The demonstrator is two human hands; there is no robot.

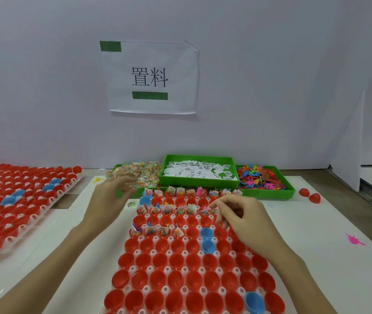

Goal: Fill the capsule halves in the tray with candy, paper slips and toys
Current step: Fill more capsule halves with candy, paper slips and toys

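A white bench under a blank wall carries your tray (pixel 135 267); its far rows are filled, the near cups bare. Your left hand (pixel 110 196) reaches, fingers spread, into the candy (pixel 144 173). Your right hand (pixel 239 214) curls over filled cups, pinching something I can't make out; it could knock slips loose.

left fingertips (pixel 125 185) motion-blurred
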